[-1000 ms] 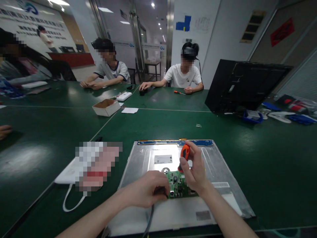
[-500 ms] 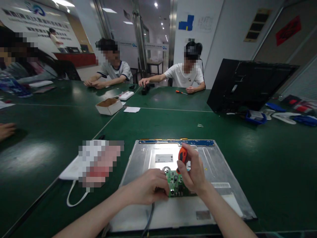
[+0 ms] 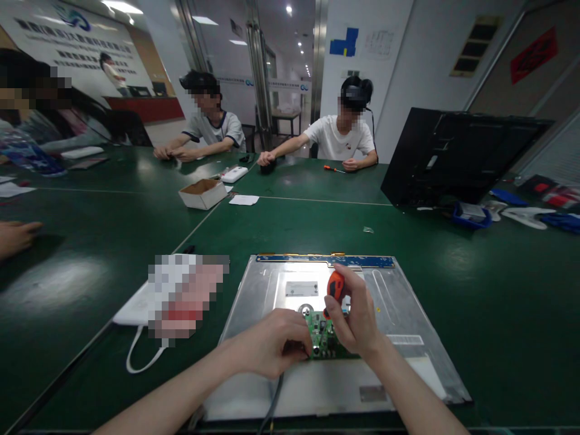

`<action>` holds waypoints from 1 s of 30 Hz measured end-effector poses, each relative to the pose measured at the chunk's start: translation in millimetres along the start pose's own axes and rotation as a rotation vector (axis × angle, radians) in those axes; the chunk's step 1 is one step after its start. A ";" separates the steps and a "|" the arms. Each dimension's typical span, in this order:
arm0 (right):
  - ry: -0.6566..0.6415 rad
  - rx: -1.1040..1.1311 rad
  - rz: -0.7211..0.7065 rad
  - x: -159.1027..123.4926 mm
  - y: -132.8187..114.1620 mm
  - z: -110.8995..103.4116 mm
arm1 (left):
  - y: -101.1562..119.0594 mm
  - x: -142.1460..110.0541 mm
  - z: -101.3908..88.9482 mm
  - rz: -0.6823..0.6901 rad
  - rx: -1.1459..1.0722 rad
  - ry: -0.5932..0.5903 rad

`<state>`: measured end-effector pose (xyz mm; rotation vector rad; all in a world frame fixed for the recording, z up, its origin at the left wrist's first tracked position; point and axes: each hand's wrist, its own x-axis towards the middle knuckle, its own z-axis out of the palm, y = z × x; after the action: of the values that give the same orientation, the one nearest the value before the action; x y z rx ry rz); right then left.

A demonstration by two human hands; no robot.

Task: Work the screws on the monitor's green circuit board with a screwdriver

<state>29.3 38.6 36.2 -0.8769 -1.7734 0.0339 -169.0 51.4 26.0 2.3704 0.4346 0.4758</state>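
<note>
A silver metal display panel (image 3: 399,302) lies flat on the green table in front of me, with a blue strip along its far edge. A small green circuit board (image 3: 322,341) sits on its near middle. My right hand (image 3: 357,317) is closed round an orange-handled screwdriver (image 3: 336,287), held upright with its tip down on the board. My left hand (image 3: 276,341) is curled at the board's left edge, fingers pinched on a dark plug whose cable (image 3: 272,408) runs toward me.
A white device with a cord (image 3: 136,314) lies left of the panel. A black monitor shell (image 3: 453,157) stands at the right, with blue and white parts beside it. A cardboard box (image 3: 202,193) sits mid-table. Other people sit across the table; a hand (image 3: 16,235) rests at the left.
The view has shifted slightly. My right hand with the screwdriver has dropped a little lower onto the board; my left hand stays at the board's edge.
</note>
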 end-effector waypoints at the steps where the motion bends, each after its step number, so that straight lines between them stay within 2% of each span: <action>1: 0.002 -0.005 -0.001 -0.3 0.1 0.0 | -0.2 0.0 0.5 0.001 0.002 -0.001; 17: -0.017 -0.002 -0.033 2.3 -2.2 -0.3 | -1.2 0.4 1.5 -0.033 -0.070 -0.029; 30: 0.058 0.051 0.012 4.6 -1.3 -4.1 | -1.3 -0.6 2.7 -0.027 -0.023 0.012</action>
<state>31.4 38.7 42.1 -0.8438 -1.7062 0.0613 -168.6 50.6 23.0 2.3378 0.4633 0.4802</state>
